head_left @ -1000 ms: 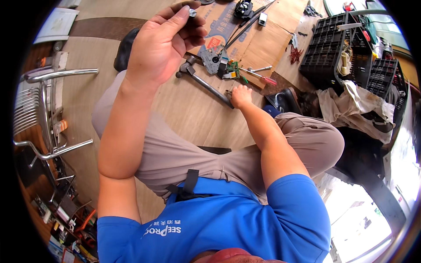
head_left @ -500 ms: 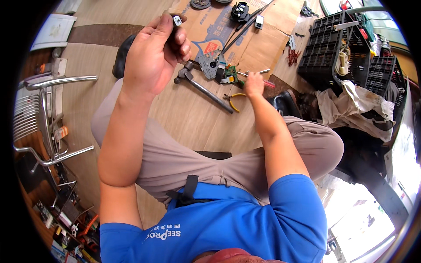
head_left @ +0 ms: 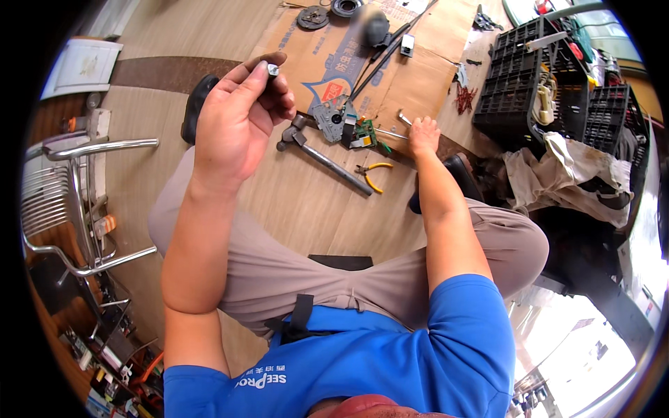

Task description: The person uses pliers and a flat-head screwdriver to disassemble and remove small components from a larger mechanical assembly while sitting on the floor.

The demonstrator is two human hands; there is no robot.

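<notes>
My left hand (head_left: 237, 122) is raised in front of me, its fingertips pinched on a small silver metal part (head_left: 272, 70). My right hand (head_left: 423, 132) reaches down to the flattened cardboard (head_left: 411, 76) on the floor, fingers spread on it beside a small bent silver key (head_left: 403, 117). It holds nothing that I can see. Yellow-handled pliers (head_left: 374, 174) lie on the wooden floor just left of my right forearm. A long grey metal tool (head_left: 327, 160), a grey mechanism (head_left: 327, 118) and a green circuit board (head_left: 364, 132) lie between my two hands.
Black plastic crates (head_left: 529, 76) with tools stand at the right, a crumpled beige cloth (head_left: 557, 171) below them. A metal chair frame (head_left: 83, 202) is at the left. Black shoes (head_left: 198, 104) sit near my knees. Round black parts (head_left: 313, 17) and cables (head_left: 380, 56) lie on the cardboard.
My right hand has left the yellow pliers on the floor and moved right onto the cardboard by the silver key. My left hand stays raised with the small part.
</notes>
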